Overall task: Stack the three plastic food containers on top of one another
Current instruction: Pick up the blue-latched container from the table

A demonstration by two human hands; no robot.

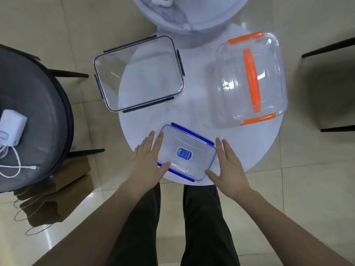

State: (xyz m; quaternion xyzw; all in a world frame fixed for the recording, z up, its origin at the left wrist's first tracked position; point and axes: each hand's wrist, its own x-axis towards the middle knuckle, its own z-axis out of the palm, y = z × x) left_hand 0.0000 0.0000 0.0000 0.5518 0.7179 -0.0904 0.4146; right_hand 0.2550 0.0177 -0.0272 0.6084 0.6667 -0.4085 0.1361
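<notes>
Three clear plastic containers lie apart on a small round white table (199,112). The smallest, with blue clips and a blue sticker (187,152), sits at the near edge. A mid-sized one with dark grey clips (139,73) overhangs the table's far left. The largest, with orange clips and an orange handle (251,79), stands at the far right. My left hand (148,162) lies flat at the blue container's left side, thumb touching its near corner. My right hand (227,166) is flat at its right side. Neither hand grips it.
A dark grey round chair (34,116) to the left carries a white charger and cable (11,127). A brown paper bag (55,192) lies on the tiled floor beneath it. A second white table (190,14) stands behind, and a dark chair (330,81) to the right.
</notes>
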